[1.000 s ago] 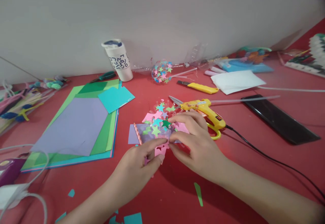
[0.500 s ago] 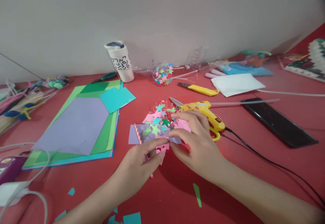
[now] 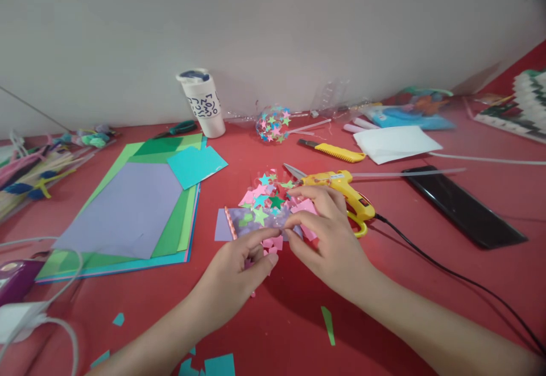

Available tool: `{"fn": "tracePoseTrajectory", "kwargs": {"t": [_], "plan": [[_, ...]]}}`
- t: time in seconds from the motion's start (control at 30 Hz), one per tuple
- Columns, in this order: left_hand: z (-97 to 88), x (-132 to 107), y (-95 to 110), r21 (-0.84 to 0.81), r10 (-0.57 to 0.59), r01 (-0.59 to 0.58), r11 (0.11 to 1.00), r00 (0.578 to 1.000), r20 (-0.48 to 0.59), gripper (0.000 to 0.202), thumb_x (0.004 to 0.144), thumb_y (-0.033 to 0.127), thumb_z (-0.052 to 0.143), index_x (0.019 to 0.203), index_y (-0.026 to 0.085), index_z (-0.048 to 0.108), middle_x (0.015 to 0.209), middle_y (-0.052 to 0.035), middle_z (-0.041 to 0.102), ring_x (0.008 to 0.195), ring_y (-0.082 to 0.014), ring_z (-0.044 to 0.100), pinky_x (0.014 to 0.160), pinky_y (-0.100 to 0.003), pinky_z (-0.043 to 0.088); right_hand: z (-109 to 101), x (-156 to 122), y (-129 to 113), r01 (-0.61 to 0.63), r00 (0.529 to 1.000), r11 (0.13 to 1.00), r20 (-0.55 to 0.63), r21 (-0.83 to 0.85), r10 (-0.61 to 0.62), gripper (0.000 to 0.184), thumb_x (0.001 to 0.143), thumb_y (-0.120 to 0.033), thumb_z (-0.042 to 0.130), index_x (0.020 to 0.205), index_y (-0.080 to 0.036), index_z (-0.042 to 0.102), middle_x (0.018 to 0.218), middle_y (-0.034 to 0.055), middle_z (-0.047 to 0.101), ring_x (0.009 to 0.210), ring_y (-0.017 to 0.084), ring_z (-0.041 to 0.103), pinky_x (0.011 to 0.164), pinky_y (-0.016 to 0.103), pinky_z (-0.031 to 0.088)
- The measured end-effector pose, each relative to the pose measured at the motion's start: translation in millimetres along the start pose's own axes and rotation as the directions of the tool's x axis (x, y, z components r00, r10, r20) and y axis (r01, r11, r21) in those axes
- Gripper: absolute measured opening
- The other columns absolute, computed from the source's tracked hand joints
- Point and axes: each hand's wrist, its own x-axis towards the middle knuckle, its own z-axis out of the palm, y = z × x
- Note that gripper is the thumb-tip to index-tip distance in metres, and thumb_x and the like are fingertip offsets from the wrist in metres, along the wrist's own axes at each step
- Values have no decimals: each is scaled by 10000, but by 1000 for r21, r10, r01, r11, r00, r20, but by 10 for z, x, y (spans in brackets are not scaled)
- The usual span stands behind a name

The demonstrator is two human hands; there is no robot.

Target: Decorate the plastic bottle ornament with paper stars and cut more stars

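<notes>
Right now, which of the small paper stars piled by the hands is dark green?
The dark green paper star just left of the right hand; its neighbours are paler, like light green or pink.

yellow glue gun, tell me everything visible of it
The yellow, plastic-looking glue gun lies on its side across scissors on the red table, nozzle end leftward. Its handle has a dark switch and a black cord; a long whitish stick juts from its back. The right hand partly hides it; any touch is unclear.

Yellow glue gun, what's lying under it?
A pair of scissors: a blade tip shows near the nozzle, and a yellow handle loop below the grip. The middle is covered by the glue gun and right hand.
</notes>
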Motion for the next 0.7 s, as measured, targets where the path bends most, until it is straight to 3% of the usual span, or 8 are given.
{"fn": "tracePoseTrajectory", "kwargs": {"t": [0.5, 0.7], "plan": [[38, 87, 1, -57, 7, -9, 998, 1000, -24, 379, 849, 332, 492, 1217, 247, 530, 571, 86, 299, 476, -92, 329, 436, -211, 301, 0, 35, -6, -43, 999, 998, 6, 50, 42, 131, 766, -121, 588, 687, -222, 616, 1142, 68, 531, 1106, 283, 423, 923, 502, 372], [94, 268, 25, 52, 132, -124, 991, 970, -202, 152, 789, 243, 531, 863, 187, 652, 547, 75, 330, 520, -94, 332, 510, -233, 272, 18, 47, -8, -75, 997, 994, 27, 78, 73, 136, 773, -139, 593, 677, -230, 625, 1170, 61, 522, 1132, 293, 409, 933, 520, 364]]}}
